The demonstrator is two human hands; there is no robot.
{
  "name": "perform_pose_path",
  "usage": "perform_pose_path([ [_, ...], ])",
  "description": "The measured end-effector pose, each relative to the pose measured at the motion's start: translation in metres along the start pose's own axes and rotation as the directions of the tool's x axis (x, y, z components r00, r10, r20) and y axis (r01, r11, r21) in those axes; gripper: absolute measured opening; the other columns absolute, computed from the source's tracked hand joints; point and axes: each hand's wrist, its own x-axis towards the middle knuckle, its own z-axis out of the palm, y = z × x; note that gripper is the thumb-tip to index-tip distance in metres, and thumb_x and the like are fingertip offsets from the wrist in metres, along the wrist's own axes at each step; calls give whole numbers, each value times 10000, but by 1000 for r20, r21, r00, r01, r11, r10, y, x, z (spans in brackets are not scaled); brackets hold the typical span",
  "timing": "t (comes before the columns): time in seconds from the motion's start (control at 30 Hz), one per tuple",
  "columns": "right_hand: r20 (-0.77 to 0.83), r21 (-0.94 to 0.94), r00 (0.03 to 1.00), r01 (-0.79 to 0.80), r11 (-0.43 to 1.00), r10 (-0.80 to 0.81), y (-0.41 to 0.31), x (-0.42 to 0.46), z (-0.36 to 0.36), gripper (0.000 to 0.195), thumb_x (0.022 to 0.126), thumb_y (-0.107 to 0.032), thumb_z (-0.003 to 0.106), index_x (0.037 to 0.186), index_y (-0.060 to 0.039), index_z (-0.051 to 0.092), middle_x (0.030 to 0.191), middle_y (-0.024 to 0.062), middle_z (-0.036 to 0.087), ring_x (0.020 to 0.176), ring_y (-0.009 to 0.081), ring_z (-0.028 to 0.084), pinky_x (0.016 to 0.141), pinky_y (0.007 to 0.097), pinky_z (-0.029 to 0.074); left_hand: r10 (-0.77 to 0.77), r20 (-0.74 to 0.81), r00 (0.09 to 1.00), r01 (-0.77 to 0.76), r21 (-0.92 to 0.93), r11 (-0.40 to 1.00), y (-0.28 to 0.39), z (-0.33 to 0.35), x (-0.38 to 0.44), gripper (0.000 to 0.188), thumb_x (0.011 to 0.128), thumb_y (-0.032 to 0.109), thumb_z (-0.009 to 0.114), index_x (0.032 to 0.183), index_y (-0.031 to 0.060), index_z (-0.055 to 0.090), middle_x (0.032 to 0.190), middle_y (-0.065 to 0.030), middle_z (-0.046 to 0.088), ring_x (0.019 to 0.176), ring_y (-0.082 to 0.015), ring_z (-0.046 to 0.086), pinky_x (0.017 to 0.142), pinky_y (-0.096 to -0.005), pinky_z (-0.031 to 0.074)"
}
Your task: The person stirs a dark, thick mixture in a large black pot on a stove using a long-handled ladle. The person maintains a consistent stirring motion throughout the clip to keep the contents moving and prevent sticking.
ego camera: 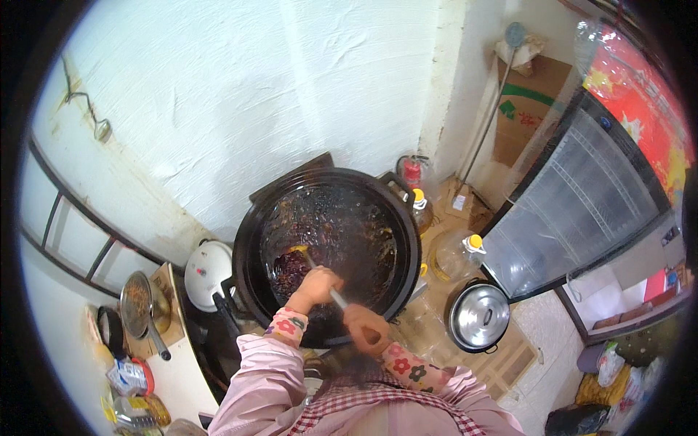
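Observation:
Both hands are on one long-handled stirring tool (338,298), which reaches down into a big, deep black pan (242,261). Farther along the shaft, my left hand (319,286) is closed around it over the pan. My right hand (366,329) grips the end nearer my body, by the pan's front rim. The tool's head lies in a dark, glossy food mass (289,268) at the left of the pan, so its shape is mostly hidden. A yellow patch shows there. Dark residue and bits cling to the pan's inner wall.
A pressure cooker (207,275) sits against the pan's left side. At left, a strainer (136,305) and jars rest on a white counter (182,359). Oil bottles (458,255), a lidded pot (480,316) and a fire extinguisher (413,171) stand right, near a glass-door cooler (578,201).

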Motion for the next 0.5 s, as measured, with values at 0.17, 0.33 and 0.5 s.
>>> perform_pose_path([
  [0.17,50,-99,998,53,994,-48,5,17,-14,77,799,103,552,792,26,555,826,141,562,772,281,569,727,362,460,57,-137,989,-60,-18,998,-8,6,31,184,732,186,606,572,108,557,654,-99,606,709,-317,598,686,-434,450],
  [0.33,80,-100,995,62,993,-54,-2,13,-22,90,780,99,552,750,16,534,779,146,532,715,299,535,676,373,446,53,-245,968,-65,-44,997,1,21,34,302,823,176,578,542,72,536,620,-116,588,683,-329,585,681,-444,448],
  [0.5,172,-98,985,44,994,-26,-19,-3,-37,189,746,98,555,655,-22,440,681,109,447,636,304,457,596,372,377,81,-238,968,-103,-84,991,30,38,36,304,824,205,568,555,65,547,639,-124,598,687,-337,583,696,-454,451],
])
